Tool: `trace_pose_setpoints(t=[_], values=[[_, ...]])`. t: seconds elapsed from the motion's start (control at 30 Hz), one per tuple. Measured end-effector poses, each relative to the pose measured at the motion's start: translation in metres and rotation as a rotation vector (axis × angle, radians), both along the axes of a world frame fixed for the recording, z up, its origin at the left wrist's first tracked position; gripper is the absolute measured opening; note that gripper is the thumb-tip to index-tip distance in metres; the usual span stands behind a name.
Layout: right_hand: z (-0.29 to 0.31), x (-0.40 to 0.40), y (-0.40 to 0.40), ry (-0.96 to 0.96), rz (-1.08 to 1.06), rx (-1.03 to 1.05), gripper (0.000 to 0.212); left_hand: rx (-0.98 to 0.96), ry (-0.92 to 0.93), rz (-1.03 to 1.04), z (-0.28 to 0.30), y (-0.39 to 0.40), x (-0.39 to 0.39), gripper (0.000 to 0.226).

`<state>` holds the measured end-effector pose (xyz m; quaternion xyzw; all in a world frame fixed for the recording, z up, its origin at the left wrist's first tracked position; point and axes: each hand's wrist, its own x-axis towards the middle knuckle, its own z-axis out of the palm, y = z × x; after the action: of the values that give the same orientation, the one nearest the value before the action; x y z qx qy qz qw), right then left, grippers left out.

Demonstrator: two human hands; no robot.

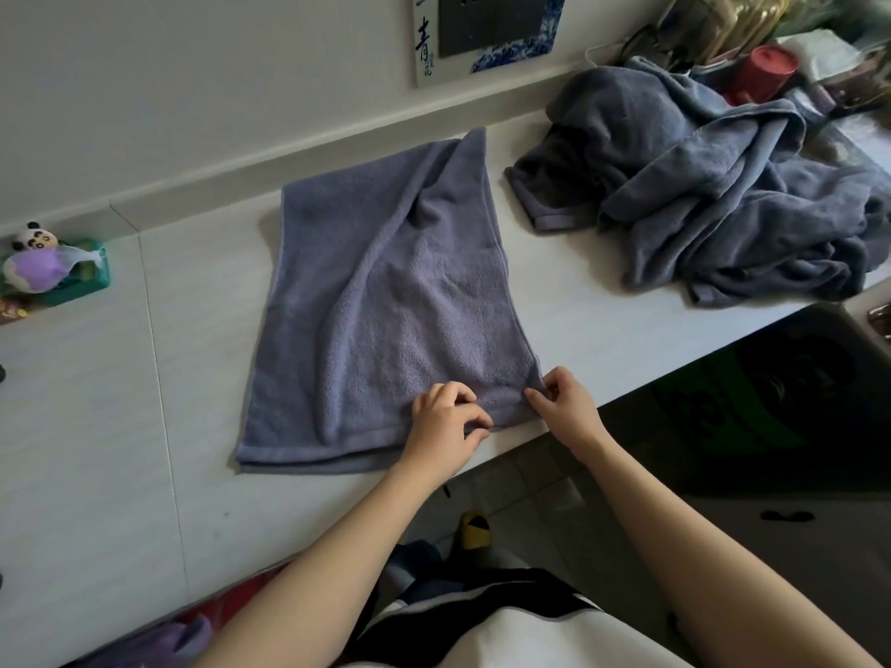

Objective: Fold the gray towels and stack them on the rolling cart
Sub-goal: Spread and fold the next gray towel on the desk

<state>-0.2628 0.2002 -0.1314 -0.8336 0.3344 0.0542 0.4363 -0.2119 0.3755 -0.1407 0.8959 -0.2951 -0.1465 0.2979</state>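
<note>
gray towel (385,301) lies doubled flat on the white counter (144,378). left hand (446,421) and right hand (566,407) each pinch its near right corner. unfolded towel heap (723,185) sits far right. green tray (82,282) holds a plush toy (33,267).

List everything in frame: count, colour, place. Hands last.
flat towel: 1, gray, spread on counter centre, near edge by the hands
towel pile: several, count unclear, gray, heaped at counter right
counter: 1, white, runs along the wall
panda toy: 1, black and white, counter far left
green tray: 1, under the toy items, far left
red cup: 1, behind the pile, top right
wall plaque: 1, blue and white, on wall
left hand: pinches towel's near edge
right hand: pinches towel's near right corner
</note>
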Motion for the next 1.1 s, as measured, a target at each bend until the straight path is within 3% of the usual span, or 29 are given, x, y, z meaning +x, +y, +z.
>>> trace_pose_setpoints(t=[0.2,0.33,0.43,0.57,0.67,0.73,0.83,0.9,1.03,1.1], values=[[-0.002,-0.004,0.011,0.067,-0.072,-0.331,0.018,0.062,0.095,-0.011,-0.002,0.000,0.006,0.015],[-0.003,-0.006,0.017,0.142,0.002,-0.358,0.024,0.065,0.129,-0.013,-0.004,-0.002,0.009,0.019],[-0.002,-0.001,0.020,0.181,0.017,-0.359,0.027,-0.074,0.153,0.067,-0.002,0.006,0.013,0.016],[0.002,0.008,0.021,0.312,0.030,-0.330,0.035,-0.088,0.018,0.233,-0.004,0.039,0.023,0.027],[0.007,0.015,0.022,0.362,0.130,-0.361,0.037,-0.022,-0.054,0.354,-0.003,0.067,0.029,0.019],[0.012,0.020,0.022,0.288,0.114,-0.262,0.033,0.023,-0.084,0.461,-0.004,0.087,0.032,0.020],[0.019,0.028,0.025,0.055,0.073,0.102,0.026,0.070,-0.134,0.607,-0.007,0.122,0.033,0.022],[0.025,0.030,0.029,-0.053,0.056,0.234,0.023,0.099,-0.136,0.707,-0.007,0.142,0.032,0.025],[0.027,0.039,0.044,-0.148,0.001,0.351,0.022,0.132,0.008,1.049,-0.003,0.170,0.030,0.041],[0.026,0.043,0.049,-0.164,-0.017,0.354,0.023,0.058,-0.006,1.120,-0.005,0.179,0.032,0.041]])
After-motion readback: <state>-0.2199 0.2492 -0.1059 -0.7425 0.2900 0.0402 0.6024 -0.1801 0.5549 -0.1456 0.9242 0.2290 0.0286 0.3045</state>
